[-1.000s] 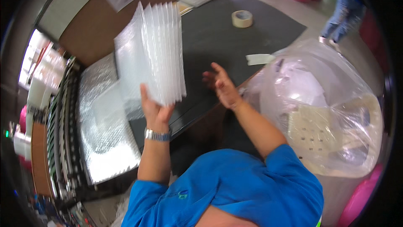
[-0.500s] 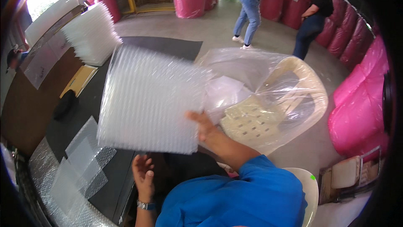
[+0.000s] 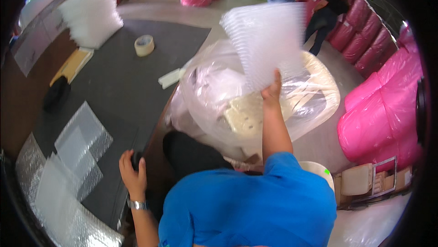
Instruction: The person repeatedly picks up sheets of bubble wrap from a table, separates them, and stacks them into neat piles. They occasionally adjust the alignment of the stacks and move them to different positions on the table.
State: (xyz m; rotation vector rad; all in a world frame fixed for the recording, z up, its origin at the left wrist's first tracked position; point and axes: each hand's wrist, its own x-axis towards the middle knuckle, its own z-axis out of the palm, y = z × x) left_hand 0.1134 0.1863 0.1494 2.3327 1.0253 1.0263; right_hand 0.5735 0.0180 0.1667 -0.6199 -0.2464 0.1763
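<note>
My right hand (image 3: 273,87) grips a stack of clear bubble-wrap bags (image 3: 269,41) by its lower edge, thumb on top. The stack is raised over a chair, with its edges smeared by motion. Under it, a large clear plastic bag (image 3: 205,96) covers a cream plastic chair (image 3: 326,80) and has pale sheets inside. My left hand (image 3: 132,174), with a metal watch at the wrist, is at the near edge of the dark table, thumb and fingers apart. A small black shape shows between them; I cannot make out what it is. Several loose bubble-wrap bags (image 3: 77,142) lie beside that hand.
On the dark table (image 3: 123,87) stand a tape roll (image 3: 144,45) and a tall stack of clear bags (image 3: 93,14). A yellowish folder (image 3: 70,66) and a black item (image 3: 57,94) lie at left. Pink wrapped rolls (image 3: 383,105) line the right. Two people stand beyond the chair.
My right hand has swung the stack from above the table, right and away, to over the bagged chair. The tape roll is now uncovered. My left hand has come to the table edge.
</note>
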